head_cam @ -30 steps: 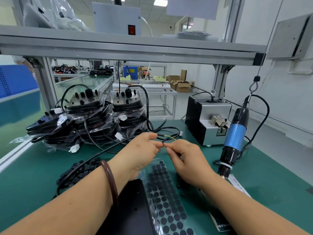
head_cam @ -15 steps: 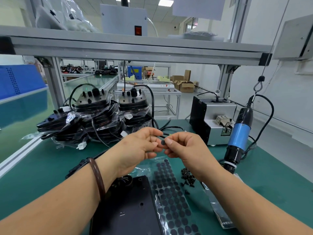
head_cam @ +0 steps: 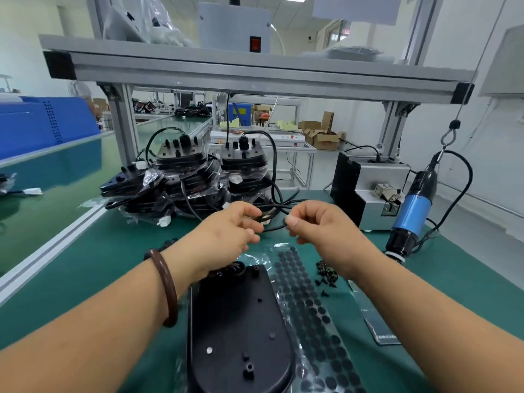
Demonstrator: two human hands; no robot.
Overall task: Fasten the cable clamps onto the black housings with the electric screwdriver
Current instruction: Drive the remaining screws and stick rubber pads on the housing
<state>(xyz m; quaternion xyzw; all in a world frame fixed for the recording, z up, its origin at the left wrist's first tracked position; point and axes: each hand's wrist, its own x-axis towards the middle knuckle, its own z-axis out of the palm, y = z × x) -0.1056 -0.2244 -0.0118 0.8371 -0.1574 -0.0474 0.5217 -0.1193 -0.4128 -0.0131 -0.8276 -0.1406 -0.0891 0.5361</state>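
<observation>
A flat black housing (head_cam: 238,330) lies on the green mat just below my forearms. Above it, my left hand (head_cam: 229,234) pinches a thin black cable (head_cam: 273,228), and my right hand (head_cam: 320,228) pinches a small dark part on that cable's other end between thumb and forefinger. The cable spans the short gap between the hands. What exactly the small part is, I cannot tell. The blue electric screwdriver (head_cam: 412,214) hangs from a hook at the right, untouched. A small heap of black screws (head_cam: 326,275) lies right of the housing.
A sheet of round black pads (head_cam: 309,313) in clear plastic lies beside the housing. Stacked bagged housings with cables (head_cam: 187,182) stand at the back left. A grey screw feeder (head_cam: 368,191) sits back right. An aluminium shelf frame (head_cam: 255,72) runs overhead.
My hands have moved apart, so a short length of cable now shows between them. The view has tilted down, showing more of the housing.
</observation>
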